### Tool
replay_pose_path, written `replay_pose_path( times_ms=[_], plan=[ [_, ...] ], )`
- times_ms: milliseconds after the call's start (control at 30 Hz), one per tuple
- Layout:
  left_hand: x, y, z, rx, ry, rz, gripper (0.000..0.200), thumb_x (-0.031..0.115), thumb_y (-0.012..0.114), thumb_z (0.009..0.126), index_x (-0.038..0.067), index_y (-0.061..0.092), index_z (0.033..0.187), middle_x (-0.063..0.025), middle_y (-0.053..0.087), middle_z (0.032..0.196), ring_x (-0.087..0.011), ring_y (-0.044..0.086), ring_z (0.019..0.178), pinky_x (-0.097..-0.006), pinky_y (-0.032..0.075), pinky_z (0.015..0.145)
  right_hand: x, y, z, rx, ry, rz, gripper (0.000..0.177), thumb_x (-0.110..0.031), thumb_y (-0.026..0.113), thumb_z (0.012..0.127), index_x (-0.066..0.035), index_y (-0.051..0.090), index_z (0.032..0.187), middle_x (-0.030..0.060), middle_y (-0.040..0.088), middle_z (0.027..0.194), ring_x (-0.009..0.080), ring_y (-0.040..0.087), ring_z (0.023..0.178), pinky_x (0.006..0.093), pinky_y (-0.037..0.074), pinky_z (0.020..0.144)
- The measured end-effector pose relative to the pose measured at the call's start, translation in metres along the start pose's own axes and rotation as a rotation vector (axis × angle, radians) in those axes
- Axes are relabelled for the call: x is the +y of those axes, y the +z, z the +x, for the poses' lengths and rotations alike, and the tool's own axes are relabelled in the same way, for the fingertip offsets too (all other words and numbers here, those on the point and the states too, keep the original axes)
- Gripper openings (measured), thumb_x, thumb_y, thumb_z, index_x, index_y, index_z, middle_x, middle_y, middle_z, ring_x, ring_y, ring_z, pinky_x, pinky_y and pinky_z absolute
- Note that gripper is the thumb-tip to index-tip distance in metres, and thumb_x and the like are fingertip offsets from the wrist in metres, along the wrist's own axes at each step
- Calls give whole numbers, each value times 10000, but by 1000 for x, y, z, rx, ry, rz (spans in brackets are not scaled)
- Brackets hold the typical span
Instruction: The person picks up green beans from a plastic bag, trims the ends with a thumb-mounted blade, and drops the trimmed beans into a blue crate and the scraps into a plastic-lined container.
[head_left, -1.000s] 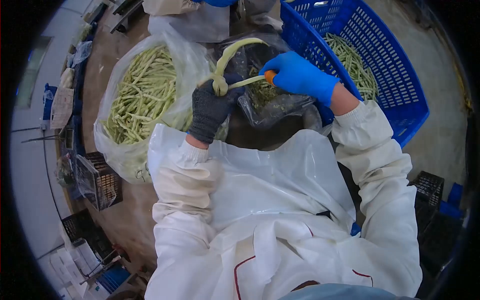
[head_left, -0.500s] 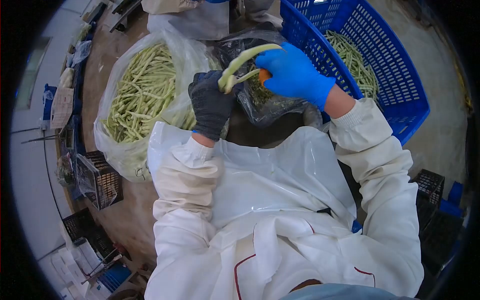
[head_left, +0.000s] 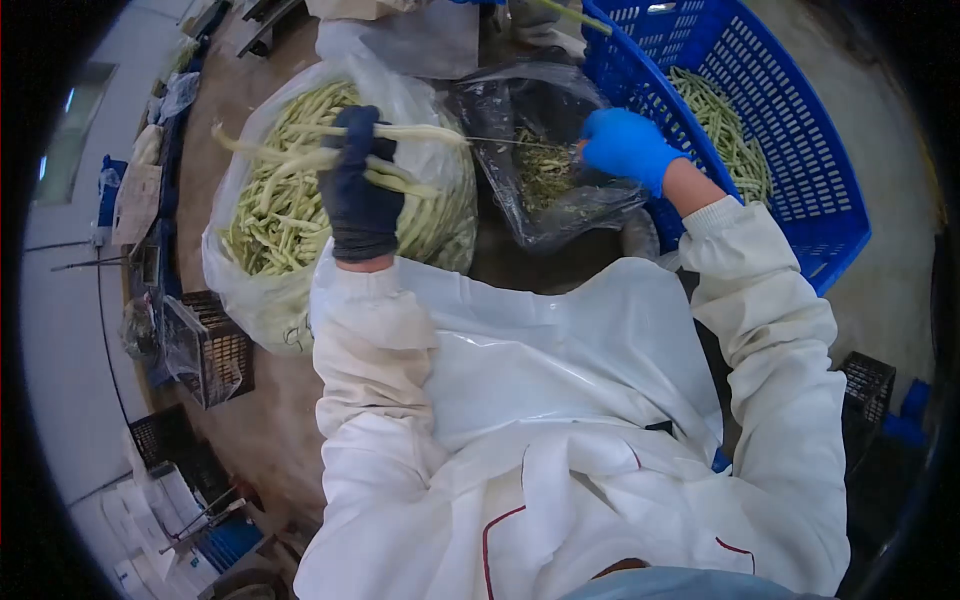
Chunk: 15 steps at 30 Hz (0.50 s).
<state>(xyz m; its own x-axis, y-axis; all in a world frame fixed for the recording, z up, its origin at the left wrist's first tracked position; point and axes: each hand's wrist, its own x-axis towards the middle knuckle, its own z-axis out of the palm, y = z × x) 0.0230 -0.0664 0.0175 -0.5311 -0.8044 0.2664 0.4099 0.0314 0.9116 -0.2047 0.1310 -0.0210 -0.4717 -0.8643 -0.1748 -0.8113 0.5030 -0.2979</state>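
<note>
My left hand [head_left: 362, 185], in a dark glove, is closed around several long green beans [head_left: 420, 133] above a clear plastic bag [head_left: 450, 215] full of beans. My right hand [head_left: 630, 150], in a blue glove, is closed at the left side of a blue crate. A thin string [head_left: 520, 142] stretches from the held bean's end toward its fingertips; a small orange bit shows there, too small to make out. Below the string lies a black plastic bag [head_left: 535, 235] with green scraps [head_left: 543, 165] in it.
The blue crate [head_left: 800, 150] at the right holds green beans [head_left: 725, 130]. Dark crates [head_left: 215, 350] stand on the floor at the left, another [head_left: 867, 385] at the right. Part of another person [head_left: 385, 8] shows at the top edge.
My hands have moved apart: the left went left over the bag of beans, the right moved right and slightly down. A thin string now spans the gap between them.
</note>
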Motion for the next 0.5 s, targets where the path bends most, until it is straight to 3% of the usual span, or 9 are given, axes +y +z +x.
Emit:
replay_pose_path(
  times_ms=[67,167,267,333,367,433,500],
  plan=[
    [17,-16,11,82,-110,-228,181,186,601,910,39,613,1015,-5,571,871,-95,540,755,-240,457,693,19,2,6,35,93,-165,278,-251,627,754,-13,683,887,234,657,951,376,641,892,446,520,776],
    [24,-20,15,111,-64,-286,241,172,593,915,29,580,1109,-40,603,972,-122,581,847,-258,485,754,29,4,17,-27,89,-72,278,-251,642,754,-17,681,900,224,660,951,373,642,895,445,525,773],
    [17,-13,10,65,-120,-293,280,132,596,907,24,560,1163,-82,615,1072,-149,608,892,-277,505,782,9,0,20,211,98,-23,284,-242,642,763,-29,692,945,231,654,978,384,631,915,438,520,790],
    [9,-3,2,25,-161,-256,289,113,590,907,21,555,1179,-90,613,1085,-155,609,904,-284,511,800,-14,-16,9,117,-26,212,295,-225,640,773,-41,692,997,212,663,993,361,642,911,418,514,801],
    [-2,-9,0,-79,-149,-184,339,112,533,944,16,496,1267,-106,580,1190,-182,563,1092,-333,463,962,-26,-24,1,71,-84,329,304,-217,639,778,-47,693,1023,203,667,1000,350,648,908,408,511,807],
    [-2,5,-4,-65,-228,-207,351,118,538,942,17,490,1275,-108,577,1194,-187,566,1082,-331,468,951,-47,-29,-12,-95,-201,768,316,-197,634,795,-66,685,1079,153,693,964,249,655,854,354,498,804],
    [-3,11,-7,-89,-265,-214,366,127,544,939,18,483,1284,-119,574,1202,-197,571,1070,-331,476,936,-58,-20,-13,-131,-276,862,310,-190,641,802,-64,684,1082,121,699,918,184,627,821,326,488,792]
  ],
)
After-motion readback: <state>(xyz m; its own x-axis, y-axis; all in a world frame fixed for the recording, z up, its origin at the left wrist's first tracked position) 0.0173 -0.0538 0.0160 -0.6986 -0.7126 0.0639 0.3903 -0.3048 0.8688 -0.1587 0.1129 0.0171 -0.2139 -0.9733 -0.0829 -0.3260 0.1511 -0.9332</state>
